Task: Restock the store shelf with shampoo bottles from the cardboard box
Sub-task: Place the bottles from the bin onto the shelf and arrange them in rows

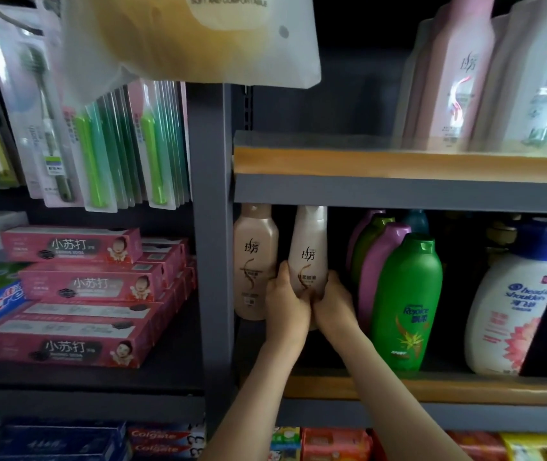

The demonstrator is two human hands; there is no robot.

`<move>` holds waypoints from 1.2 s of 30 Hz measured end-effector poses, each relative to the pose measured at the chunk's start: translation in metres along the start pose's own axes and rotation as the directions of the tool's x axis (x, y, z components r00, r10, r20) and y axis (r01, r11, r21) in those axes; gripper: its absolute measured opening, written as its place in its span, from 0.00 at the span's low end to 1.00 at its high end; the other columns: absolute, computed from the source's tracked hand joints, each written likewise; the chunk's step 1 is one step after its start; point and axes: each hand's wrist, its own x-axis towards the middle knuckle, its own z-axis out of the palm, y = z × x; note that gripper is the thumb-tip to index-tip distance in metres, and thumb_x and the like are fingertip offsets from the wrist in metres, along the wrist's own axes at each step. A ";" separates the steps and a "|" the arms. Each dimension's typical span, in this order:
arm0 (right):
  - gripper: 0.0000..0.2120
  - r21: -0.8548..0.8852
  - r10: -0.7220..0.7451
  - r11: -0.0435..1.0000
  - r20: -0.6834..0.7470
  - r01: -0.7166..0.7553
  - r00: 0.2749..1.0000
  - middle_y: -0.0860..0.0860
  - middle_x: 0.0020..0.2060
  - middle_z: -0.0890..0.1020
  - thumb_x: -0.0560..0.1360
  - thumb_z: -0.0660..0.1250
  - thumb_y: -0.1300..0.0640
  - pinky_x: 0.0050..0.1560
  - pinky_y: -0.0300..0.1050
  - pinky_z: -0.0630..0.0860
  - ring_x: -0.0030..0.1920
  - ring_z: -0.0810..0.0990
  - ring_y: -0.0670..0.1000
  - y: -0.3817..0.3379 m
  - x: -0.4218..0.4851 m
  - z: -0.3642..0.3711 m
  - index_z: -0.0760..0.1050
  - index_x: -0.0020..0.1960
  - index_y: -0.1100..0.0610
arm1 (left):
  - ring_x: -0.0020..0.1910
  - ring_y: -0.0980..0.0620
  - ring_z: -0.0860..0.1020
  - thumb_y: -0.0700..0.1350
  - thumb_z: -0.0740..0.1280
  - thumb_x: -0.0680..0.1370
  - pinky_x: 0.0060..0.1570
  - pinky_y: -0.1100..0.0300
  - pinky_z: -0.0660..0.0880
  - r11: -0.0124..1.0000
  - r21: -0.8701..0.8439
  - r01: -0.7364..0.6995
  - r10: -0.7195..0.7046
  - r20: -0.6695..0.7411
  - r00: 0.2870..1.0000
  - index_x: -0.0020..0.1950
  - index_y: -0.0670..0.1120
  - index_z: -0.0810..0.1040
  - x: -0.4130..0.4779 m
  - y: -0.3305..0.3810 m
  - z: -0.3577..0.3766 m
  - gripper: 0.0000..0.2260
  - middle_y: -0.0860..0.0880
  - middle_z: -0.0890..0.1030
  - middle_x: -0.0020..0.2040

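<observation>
Head camera is showing both arms reaching into the lower shelf [432, 389]. The left hand [286, 302] and right hand [334, 306] are clasping the lower half of a pale shampoo bottle [309, 251], each grip holding it upright. It is sitting just beside a tan bottle [254, 261] on its left, with a green bottle [405, 304] near on its right.

Both forearms extend forward and upward, converging. The left hand [286, 302] and right hand [334, 304] touch side by side, fingers curled around one shampoo bottle [310, 251].
</observation>
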 end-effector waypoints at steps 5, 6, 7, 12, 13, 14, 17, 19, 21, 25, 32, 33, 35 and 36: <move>0.10 0.082 0.006 0.997 0.061 -0.011 0.998 0.56 0.55 0.75 0.80 0.55 0.57 0.49 0.44 0.72 0.51 0.74 0.52 0.001 0.008 0.006 0.63 0.60 0.59 | 0.70 0.47 0.65 0.39 0.63 0.79 0.67 0.56 0.64 1.000 0.015 0.000 0.000 -0.003 1.000 0.76 0.48 0.55 0.006 -0.002 0.007 0.29 0.44 0.63 0.71; 0.12 0.108 -0.002 0.994 0.048 -0.003 0.999 0.56 0.55 0.76 0.81 0.52 0.55 0.50 0.43 0.71 0.51 0.74 0.52 0.001 0.008 0.007 0.64 0.60 0.60 | 0.70 0.47 0.65 0.39 0.63 0.79 0.68 0.56 0.63 1.000 0.022 0.002 -0.002 0.006 1.000 0.76 0.48 0.54 0.006 -0.002 0.008 0.29 0.44 0.63 0.72; 0.14 0.118 -0.012 0.993 0.024 0.009 1.000 0.57 0.56 0.76 0.81 0.49 0.53 0.51 0.43 0.70 0.52 0.75 0.53 0.003 0.009 0.009 0.64 0.61 0.59 | 0.70 0.47 0.65 0.39 0.62 0.79 0.68 0.56 0.63 1.000 0.023 0.004 -0.004 0.018 1.000 0.77 0.48 0.53 0.006 -0.002 0.009 0.29 0.43 0.63 0.72; 0.23 0.200 0.070 0.976 0.069 -0.083 0.995 0.55 0.66 0.71 0.81 0.49 0.47 0.63 0.49 0.70 0.62 0.73 0.54 0.006 0.008 0.014 0.52 0.74 0.50 | 0.71 0.46 0.65 0.40 0.62 0.79 0.68 0.55 0.64 0.997 0.053 0.057 -0.063 0.109 0.992 0.77 0.47 0.51 0.006 -0.007 0.004 0.30 0.43 0.64 0.72; 0.25 0.203 0.074 0.975 0.092 -0.092 0.993 0.54 0.67 0.69 0.81 0.51 0.48 0.64 0.50 0.70 0.64 0.71 0.54 0.005 0.006 0.013 0.48 0.75 0.49 | 0.70 0.47 0.65 0.40 0.62 0.79 0.68 0.55 0.65 0.996 0.057 0.066 -0.072 0.119 0.990 0.77 0.47 0.52 0.004 -0.007 0.001 0.29 0.43 0.65 0.71; 0.28 0.202 0.075 0.975 0.110 -0.097 0.991 0.54 0.68 0.67 0.80 0.53 0.48 0.66 0.51 0.69 0.65 0.70 0.54 0.002 0.001 0.012 0.45 0.76 0.49 | 0.70 0.47 0.66 0.40 0.61 0.80 0.68 0.55 0.66 0.996 0.060 0.068 -0.075 0.130 0.989 0.77 0.48 0.53 0.001 -0.006 -0.002 0.28 0.44 0.66 0.71; 0.33 0.227 0.058 0.970 0.146 -0.091 0.988 0.55 0.72 0.64 0.77 0.57 0.46 0.69 0.54 0.66 0.69 0.67 0.55 -0.004 -0.016 0.002 0.45 0.76 0.51 | 0.69 0.48 0.67 0.39 0.59 0.80 0.67 0.56 0.68 0.998 0.057 0.040 -0.048 0.143 0.989 0.77 0.49 0.56 -0.016 -0.001 -0.013 0.26 0.46 0.68 0.70; 0.35 0.129 0.003 0.991 0.142 -0.022 0.990 0.57 0.73 0.62 0.77 0.62 0.58 0.71 0.47 0.62 0.71 0.65 0.55 -0.008 -0.033 -0.009 0.45 0.77 0.56 | 0.69 0.49 0.67 0.38 0.60 0.80 0.66 0.57 0.67 0.999 0.044 0.023 -0.029 0.138 0.990 0.76 0.49 0.58 -0.032 0.007 -0.022 0.26 0.47 0.68 0.71; 0.40 0.013 -0.078 0.997 0.134 0.077 0.988 0.58 0.73 0.59 0.75 0.66 0.62 0.68 0.39 0.58 0.73 0.61 0.55 -0.013 -0.054 -0.021 0.43 0.76 0.60 | 0.69 0.50 0.67 0.38 0.60 0.80 0.66 0.58 0.67 0.999 0.032 0.027 -0.031 0.118 0.992 0.76 0.49 0.59 -0.054 0.016 -0.035 0.25 0.47 0.68 0.71; 0.39 0.037 -0.145 0.989 0.155 0.141 0.977 0.57 0.74 0.60 0.74 0.67 0.64 0.64 0.34 0.60 0.73 0.61 0.54 -0.017 -0.115 -0.041 0.47 0.77 0.59 | 0.67 0.52 0.70 0.38 0.60 0.80 0.63 0.60 0.69 0.998 0.045 0.033 -0.036 0.066 0.997 0.74 0.49 0.63 -0.117 0.026 -0.063 0.23 0.48 0.71 0.69; 0.36 0.059 -0.184 0.983 0.433 0.176 0.882 0.49 0.74 0.60 0.76 0.67 0.56 0.56 0.25 0.58 0.72 0.61 0.49 0.037 -0.245 -0.017 0.50 0.76 0.53 | 0.56 0.53 0.76 0.36 0.63 0.78 0.49 0.73 0.67 0.982 0.083 0.170 -0.166 -0.056 0.985 0.65 0.43 0.73 -0.256 -0.039 -0.101 0.15 0.48 0.78 0.59; 0.36 0.043 -0.149 0.988 0.485 0.147 0.862 0.49 0.74 0.60 0.76 0.67 0.55 0.59 0.28 0.60 0.72 0.61 0.49 0.053 -0.264 -0.006 0.49 0.76 0.53 | 0.54 0.52 0.77 0.35 0.63 0.77 0.48 0.72 0.67 0.969 0.082 0.231 -0.227 -0.054 0.972 0.63 0.42 0.73 -0.275 -0.060 -0.104 0.15 0.47 0.79 0.57; 0.38 -0.023 -0.024 0.999 0.595 0.047 0.803 0.50 0.74 0.59 0.75 0.68 0.54 0.68 0.41 0.62 0.73 0.60 0.50 0.088 -0.299 0.020 0.50 0.76 0.54 | 0.52 0.51 0.77 0.34 0.63 0.77 0.47 0.71 0.68 0.913 0.064 0.403 -0.402 -0.033 0.915 0.63 0.39 0.73 -0.313 -0.107 -0.111 0.15 0.45 0.78 0.55; 0.38 -0.065 0.047 0.998 0.646 -0.006 0.762 0.51 0.74 0.60 0.74 0.69 0.53 0.70 0.47 0.64 0.73 0.61 0.52 0.108 -0.317 0.034 0.51 0.76 0.54 | 0.52 0.51 0.77 0.34 0.63 0.77 0.47 0.70 0.68 0.863 0.058 0.503 -0.503 -0.016 0.864 0.65 0.39 0.71 -0.332 -0.134 -0.115 0.16 0.44 0.78 0.56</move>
